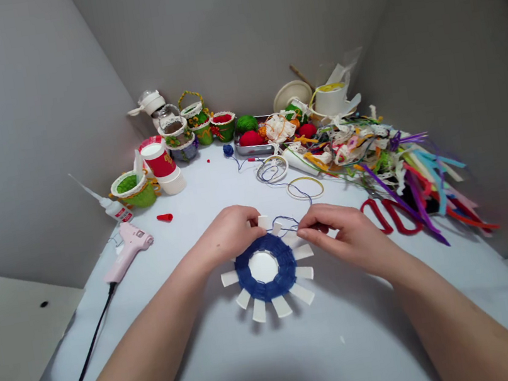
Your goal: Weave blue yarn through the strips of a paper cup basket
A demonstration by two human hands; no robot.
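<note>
A paper cup cut into white strips (259, 309) is spread out flat like a sun, with blue yarn woven in a broad ring (249, 275) around its round white base. My left hand (236, 231) grips the cup's far edge by a strip, fingers closed. Just right of it, my right hand (336, 232) pinches a strand of blue yarn (285, 217) between thumb and fingers. The strand loops over the far strips and trails back toward a small blue yarn ball (227, 150).
At left lie a pink glue gun (128, 250), a glue bottle (116, 208) and a red cap (165, 218). Small woven baskets (176, 135) line the back beside a tray of yarn balls (255, 149). Red-handled scissors (401, 219) and tangled ribbons (371, 141) lie right.
</note>
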